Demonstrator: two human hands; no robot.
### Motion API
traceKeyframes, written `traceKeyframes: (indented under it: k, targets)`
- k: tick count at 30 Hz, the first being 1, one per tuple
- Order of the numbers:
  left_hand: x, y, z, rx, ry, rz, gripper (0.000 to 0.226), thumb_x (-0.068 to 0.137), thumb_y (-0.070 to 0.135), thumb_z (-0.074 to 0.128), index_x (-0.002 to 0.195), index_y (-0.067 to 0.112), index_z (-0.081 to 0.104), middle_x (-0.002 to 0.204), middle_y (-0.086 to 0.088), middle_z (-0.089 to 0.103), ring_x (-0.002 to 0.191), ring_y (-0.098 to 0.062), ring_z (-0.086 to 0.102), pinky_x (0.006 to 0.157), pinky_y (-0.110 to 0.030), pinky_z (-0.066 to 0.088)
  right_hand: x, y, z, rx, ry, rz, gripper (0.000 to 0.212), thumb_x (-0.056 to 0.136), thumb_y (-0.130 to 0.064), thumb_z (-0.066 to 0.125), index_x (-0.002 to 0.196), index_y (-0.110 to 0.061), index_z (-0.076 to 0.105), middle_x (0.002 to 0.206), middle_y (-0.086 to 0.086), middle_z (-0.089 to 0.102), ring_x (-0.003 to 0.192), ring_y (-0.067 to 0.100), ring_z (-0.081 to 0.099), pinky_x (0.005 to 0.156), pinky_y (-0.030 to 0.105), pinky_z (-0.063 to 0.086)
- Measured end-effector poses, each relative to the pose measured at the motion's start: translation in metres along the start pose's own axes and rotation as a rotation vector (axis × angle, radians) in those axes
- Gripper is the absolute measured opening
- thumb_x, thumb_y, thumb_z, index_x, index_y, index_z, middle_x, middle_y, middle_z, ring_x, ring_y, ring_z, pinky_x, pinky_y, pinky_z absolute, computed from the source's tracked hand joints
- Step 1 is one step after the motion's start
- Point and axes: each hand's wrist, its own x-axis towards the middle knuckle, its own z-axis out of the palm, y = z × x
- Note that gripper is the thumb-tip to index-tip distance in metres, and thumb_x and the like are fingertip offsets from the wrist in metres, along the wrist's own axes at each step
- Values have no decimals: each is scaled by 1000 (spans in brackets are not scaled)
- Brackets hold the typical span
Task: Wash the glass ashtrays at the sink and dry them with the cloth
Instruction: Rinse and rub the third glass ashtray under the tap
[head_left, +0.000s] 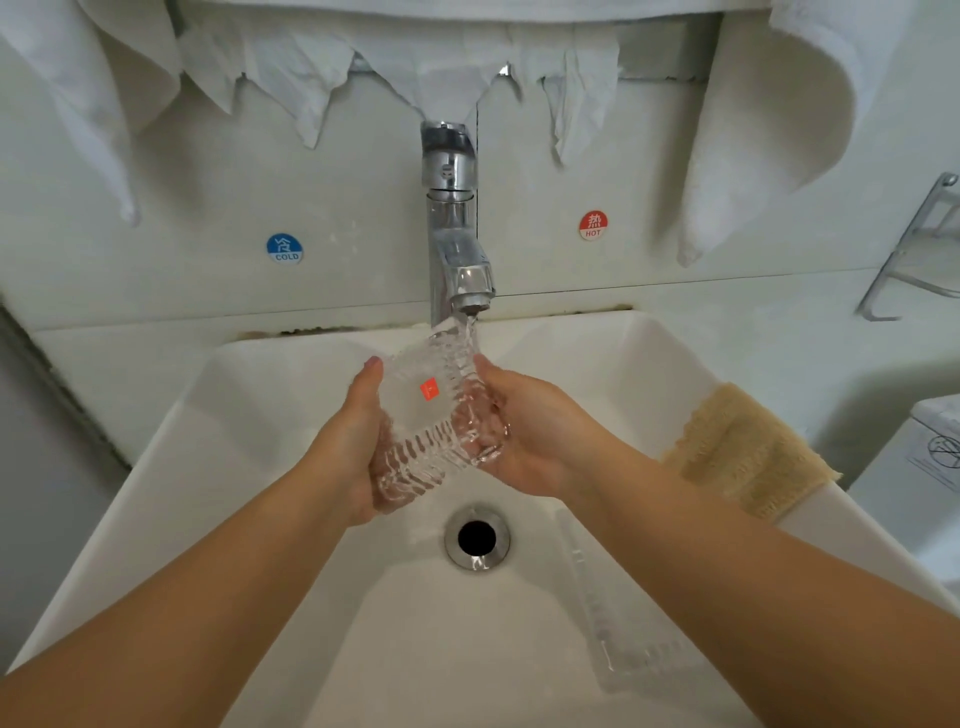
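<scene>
Both hands hold one glass ashtray over the sink, under the tap. Water runs from the spout onto the ashtray's far right corner. Ashtray is square, ribbed, tilted up on edge, with a small red sticker on it. Left hand grips the left side, fingers curled round behind it, thumb up along the near edge. Right hand holds the right side, thumb on the upper edge, fingers wrapped under the lower corner. A second ashtray lies in the basin at right, under the right forearm, partly hidden. Tan cloth is draped over the sink's right rim. Drain sits below the hands, open. White towels hang above. Blue COLD sticker is left of the tap, red HOT sticker right of it. A metal rack is on the wall at far right.
</scene>
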Motion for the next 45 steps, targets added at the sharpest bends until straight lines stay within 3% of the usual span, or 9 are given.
traceKeyframes:
  k: [3,9,12,17,21,27,32,41,45]
  targets:
    - [2,0,-4,2,-4,-11,68,82,76,46,100,14,68,84,-9,74,79,-26,69,68,-33,52,1,1,6,-50,-67,-5,30,98,-22,50,117,-1,57,92,7,64,74,16,59,80,27,47]
    - [1,-1,8,82,99,141,55,82,71,52,68,17,49,44,3,50,48,-18,54,53,-29,47,1,4,1,-333,141,-37,26,89,-37,63,94,-11,65,46,-4,54,35,7,48,39,13,38]
    - [1,-1,12,89,108,166,57,82,72,52,81,16,60,64,-4,64,66,-26,67,59,-33,53,4,3,-2,-476,238,-60,52,85,-61,57,97,-11,64,42,-6,49,34,8,45,44,17,39]
    - [2,-3,11,142,172,175,64,76,78,51,91,16,62,104,-16,70,96,-34,67,82,-46,55,13,4,-8,-500,289,-4,72,81,-77,42,105,-13,64,71,2,63,65,18,61,59,27,49]
    - [2,0,9,64,128,122,58,80,74,52,84,16,55,84,-5,65,76,-27,66,67,-38,56,14,6,-9,-316,192,-25,60,89,-65,45,87,-8,63,68,7,65,58,20,62,57,28,52]
    - [6,1,-10,4,-6,-11,83,72,83,48,115,13,63,111,-10,70,89,-30,70,71,-38,56,10,7,5,-62,-99,18,50,91,-36,54,126,0,51,107,27,58,83,31,54,78,29,46]
    - [9,1,-8,85,68,66,66,77,79,46,78,14,54,75,-4,56,70,-25,58,70,-34,48,15,8,-3,-137,-65,23,58,91,-49,50,129,-7,57,132,17,58,119,36,57,103,46,44]
    - [1,0,5,131,151,207,61,85,71,44,60,16,38,56,1,34,50,-14,29,53,-27,27,17,4,-8,-169,166,7,56,93,-62,38,104,-14,67,97,8,74,89,28,70,76,39,57]
    - [0,-2,7,130,194,255,64,83,70,49,100,9,63,68,-1,42,57,-16,39,53,-28,32,21,6,-11,-391,299,-24,54,100,-51,33,107,-8,64,72,4,61,63,20,57,64,30,45]
